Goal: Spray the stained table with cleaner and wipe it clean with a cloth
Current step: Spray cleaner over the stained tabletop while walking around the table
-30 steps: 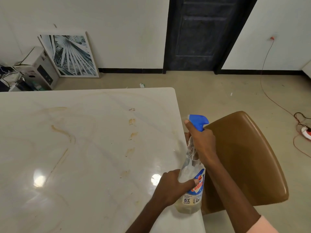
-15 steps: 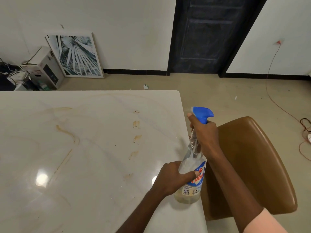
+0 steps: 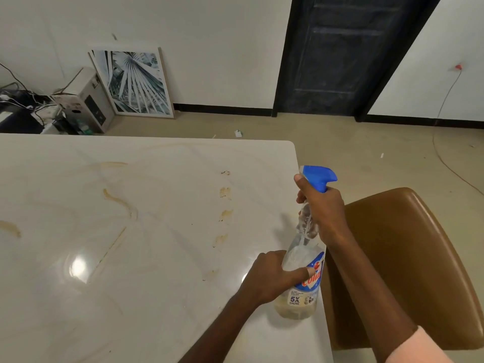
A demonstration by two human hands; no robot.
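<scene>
Fingers of the right hand (image 3: 323,213) are curling round the neck of the spray bottle (image 3: 303,260), just under its blue trigger head (image 3: 320,176); fingers of the left hand (image 3: 269,277) are wrapping the bottle's lower body, the thumb (image 3: 305,271) lying across the label.

Location: the bottle is standing, tilted slightly, at the right edge of the table (image 3: 131,297), beside a brown chair (image 3: 408,258).

Step in hand, as judged: readying the sprayer. The nozzle is pointing right, away from the stains, so it is needing a turn toward the tabletop first. Good practice here would be keeping the left hand steadying the base, lifting clear of the edge so the bottle is not slipping off, and aiming at the nearest marks before squeezing.

Item, bottle: clear plastic, red-and-blue label reading "5X SHINE", a little pale liquid sitting at the bottom; low contents may be making the first pulls sputter.

Item, table: glossy white top, rounded corner, carrying a row of tan blotches (image 3: 225,192) near the bottle and longer brown streaks (image 3: 119,201) further left. No cloth is showing.
</scene>
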